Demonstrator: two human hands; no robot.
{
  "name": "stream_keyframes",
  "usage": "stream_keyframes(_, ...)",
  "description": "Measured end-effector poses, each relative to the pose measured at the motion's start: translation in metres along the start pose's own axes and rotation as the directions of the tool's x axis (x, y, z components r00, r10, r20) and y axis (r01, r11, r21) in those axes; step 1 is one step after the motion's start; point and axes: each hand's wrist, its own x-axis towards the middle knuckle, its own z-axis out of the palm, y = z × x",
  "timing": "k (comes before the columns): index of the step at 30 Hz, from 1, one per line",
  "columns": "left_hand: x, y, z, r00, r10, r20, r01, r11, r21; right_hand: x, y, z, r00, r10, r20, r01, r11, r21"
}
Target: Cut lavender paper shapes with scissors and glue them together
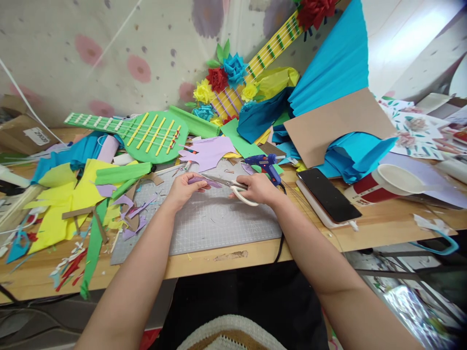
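Head view, hands above the mat (226, 223). Nearest, a black cord (280, 247) hangs over the front edge of the table (260, 253); I judge that a sweep of the right forearm could snag it and, if it feeds the glue gun (269, 167), topple that tool. The right hand (259, 188) is closed around the handles of the scissors (230, 183); I cannot tell how wide the blades stand. The left hand (184, 189) pinches the purple piece (214, 183) between thumb and fingers, over the mat and against the blades. With so little room there, a slip could nick a fingertip, and a thin piece that flexes could lead the cut astray.

Surface: gridded mat on wood, with yellow paper (51, 221) and mixed offcuts to the left; a phone (330, 194) and a cup (379, 184) to the right, where I note a spill risk if the cup holds liquid. Beyond lie a green guitar (153, 136) and, leaning at the flowered wall (156, 29), a yellow one.
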Motion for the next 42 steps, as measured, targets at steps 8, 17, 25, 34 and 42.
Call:
stream_keyframes(8,-0.002,0.003,0.004,0.991,-0.131,0.035,0.133,0.988,-0.078,0.008,-0.007,0.011,0.978,0.194,0.072,-0.179,0.622,0.762)
stream_keyframes(17,-0.005,0.003,0.018,0.964,-0.263,0.022,0.264,0.956,-0.124,0.015,-0.024,0.022,0.964,0.240,0.114,-0.218,0.471,0.855)
stream_keyframes(25,-0.004,0.007,0.010,0.958,-0.284,0.034,0.286,0.949,-0.129,0.016,-0.011,0.025,0.955,0.260,0.142,-0.240,0.402,0.884)
stream_keyframes(34,-0.006,0.007,0.002,0.965,-0.261,0.003,0.260,0.963,-0.068,0.015,-0.004,0.026,0.950,0.294,0.103,-0.223,0.409,0.885)
stream_keyframes(42,-0.004,0.004,0.001,0.958,-0.284,0.037,0.286,0.954,-0.090,0.012,-0.005,0.018,0.952,0.266,0.153,-0.246,0.360,0.900)
